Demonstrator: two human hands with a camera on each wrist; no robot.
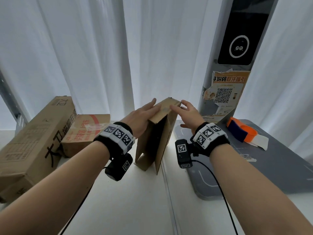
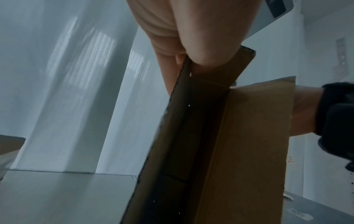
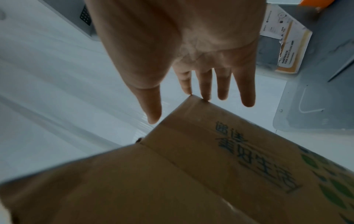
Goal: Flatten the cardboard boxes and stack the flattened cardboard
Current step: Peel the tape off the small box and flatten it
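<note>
A brown cardboard box [image 1: 157, 133] stands on end on the white table [image 1: 127, 192], squeezed narrow, its open end toward me. My left hand [image 1: 144, 116] holds its upper left side. In the left wrist view the thumb [image 2: 206, 45] tucks into the box [image 2: 249, 136] at the top edge, and the fingers lie outside the left wall. My right hand [image 1: 186, 111] hovers at the top right with straight, spread fingers. In the right wrist view two fingertips [image 3: 205, 94] touch the far corner of the box [image 3: 191, 174].
A long printed carton [image 1: 33, 141] and a smaller box with red print [image 1: 84, 131] lie at the left. At the right are a grey mat [image 1: 254, 167], an orange tape dispenser [image 1: 243, 133] and a grey pillar with a poster [image 1: 225, 92]. White curtains hang behind.
</note>
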